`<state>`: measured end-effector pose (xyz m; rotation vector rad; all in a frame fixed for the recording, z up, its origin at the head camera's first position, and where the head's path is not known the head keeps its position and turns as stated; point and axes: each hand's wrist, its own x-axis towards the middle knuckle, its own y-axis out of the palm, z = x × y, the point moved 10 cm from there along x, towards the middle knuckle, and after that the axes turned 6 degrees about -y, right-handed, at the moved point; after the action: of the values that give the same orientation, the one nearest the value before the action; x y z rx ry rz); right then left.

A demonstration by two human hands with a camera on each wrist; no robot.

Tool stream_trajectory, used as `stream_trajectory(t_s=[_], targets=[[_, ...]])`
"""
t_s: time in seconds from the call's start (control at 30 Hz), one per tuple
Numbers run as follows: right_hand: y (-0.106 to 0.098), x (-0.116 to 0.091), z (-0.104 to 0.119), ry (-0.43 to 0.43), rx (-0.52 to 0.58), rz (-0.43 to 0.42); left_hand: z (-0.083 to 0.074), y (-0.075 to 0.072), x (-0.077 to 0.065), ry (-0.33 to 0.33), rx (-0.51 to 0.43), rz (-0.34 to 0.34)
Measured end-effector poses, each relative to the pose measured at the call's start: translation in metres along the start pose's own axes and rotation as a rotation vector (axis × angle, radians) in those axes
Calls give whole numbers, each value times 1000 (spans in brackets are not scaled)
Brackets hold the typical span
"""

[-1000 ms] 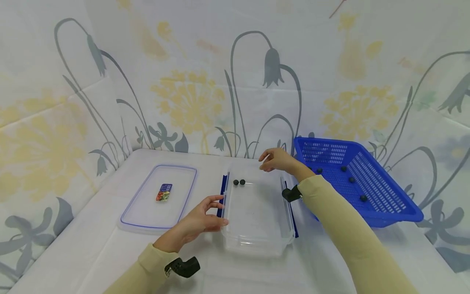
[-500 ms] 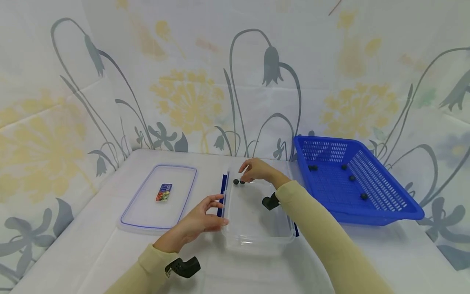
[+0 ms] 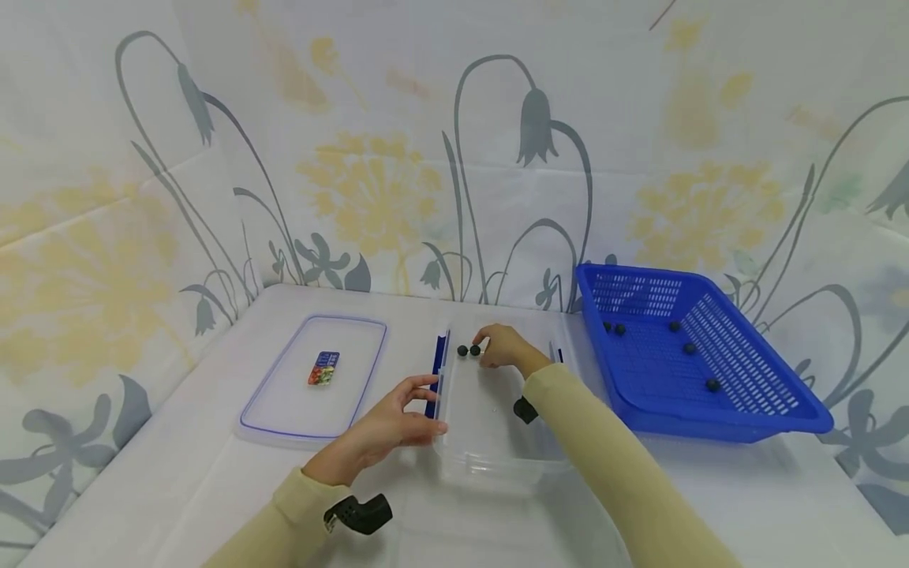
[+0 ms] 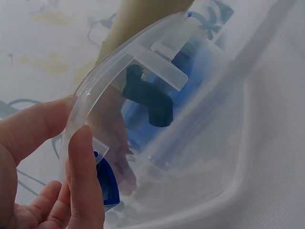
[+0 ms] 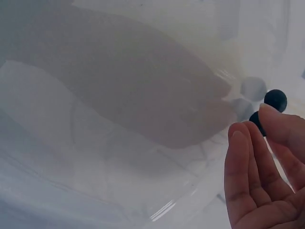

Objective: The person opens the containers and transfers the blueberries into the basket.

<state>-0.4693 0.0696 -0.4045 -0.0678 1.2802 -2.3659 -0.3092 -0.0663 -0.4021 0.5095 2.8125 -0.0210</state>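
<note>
My left hand (image 3: 387, 422) holds the left wall of a clear plastic box (image 3: 490, 442), beside its blue side clip (image 3: 439, 367). The left wrist view shows the fingers (image 4: 86, 171) and thumb at the transparent rim. My right hand (image 3: 506, 347) reaches into the far left part of the box. Between its thumb and fingertips it pinches a small black ball (image 5: 257, 123), which is partly covered by the fingers. Another black ball (image 5: 275, 100) lies right beside it. Both balls sit near the far left corner of the box.
A blue perforated basket (image 3: 717, 426) stands to the right, with several black balls (image 3: 690, 348) spread over its bottom. On the left lies a clear lid (image 3: 284, 418) with a blue seal and a printed label (image 3: 323, 368). A flower-patterned cloth (image 3: 376, 181) hangs behind.
My right hand has come down and left from above the box's far right side to the second black ball. My left hand has stayed at the left wall. The view has shifted slightly.
</note>
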Motion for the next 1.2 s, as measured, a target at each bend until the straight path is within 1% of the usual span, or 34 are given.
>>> stream_trajectory(t_s=[0.03,0.1,0.23,0.27,0.3,0.37,0.43,0.57,0.63,0.73,0.83,1.0,1.07,1.2], targets=[[0,1,1,-18,-9,4,-1,0,0,2,-1,1],[0,2,1,-12,-28,14,-1,0,0,5,-1,3],[1,0,6,-30,-62,39,-2,-1,1,3,-5,0],[2,-2,7,-16,-68,49,-2,-1,1,3,-5,-1],[2,-4,9,-30,-76,54,-2,0,1,2,-5,-1],[-1,-7,13,-61,-63,52,-2,1,1,3,-4,3],[-8,-11,18,-94,-26,35,-3,2,1,4,1,4],[-26,-16,29,-171,116,-3,-4,3,2,2,11,-6],[-36,-20,34,-196,167,-13,-4,1,1,1,12,-17],[-54,-28,39,-220,204,-36,-4,0,1,4,10,-23],[-73,-40,40,-228,241,-70,-3,-1,1,7,8,-19],[-105,-61,28,-223,268,-126,0,-2,0,-6,10,-22],[-116,-70,20,-221,275,-151,2,-3,-1,-10,9,-24],[-140,-88,-1,-206,250,-210,5,-3,-1,-3,0,-14]])
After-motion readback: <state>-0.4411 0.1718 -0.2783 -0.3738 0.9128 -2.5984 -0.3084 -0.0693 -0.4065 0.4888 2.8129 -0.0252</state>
